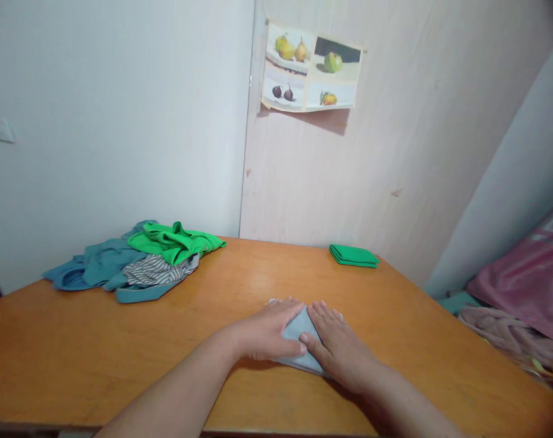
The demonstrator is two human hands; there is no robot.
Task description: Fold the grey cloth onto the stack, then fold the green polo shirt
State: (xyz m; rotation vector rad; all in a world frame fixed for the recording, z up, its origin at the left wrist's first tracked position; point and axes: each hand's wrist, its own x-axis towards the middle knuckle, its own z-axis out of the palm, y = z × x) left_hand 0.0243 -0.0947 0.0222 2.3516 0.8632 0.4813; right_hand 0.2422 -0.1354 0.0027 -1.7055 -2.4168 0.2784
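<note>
- Resting the left hand (272,328) palm down on the left part of the folded grey-blue cloth (298,326), with fingers stretched toward its far edge and thumb pointing to the right.
- Laying the right hand (339,345) flat on the right part of the same cloth, with fingers extended and thumb reaching inward, very near to the left thumb.
- Leaving a patch of the cloth visible between the two hands.
- Having this cloth lying near the front edge of the wooden table (440,365), around the middle.
- Not being able to say surely the kind of garment, with so much hidden under the palms.
- Seeing at the back left a loose heap of clothes: a bright green garment (176,240) on top, a striped cloth (153,271) just in front, blue-green clothes (107,261) to the left.
- Seeing a folded green cloth (353,255) near the back right corner, well apart from both hands.
- Seeing also a fruit print (310,67) hanging on the pale wall panel (322,182).
</note>
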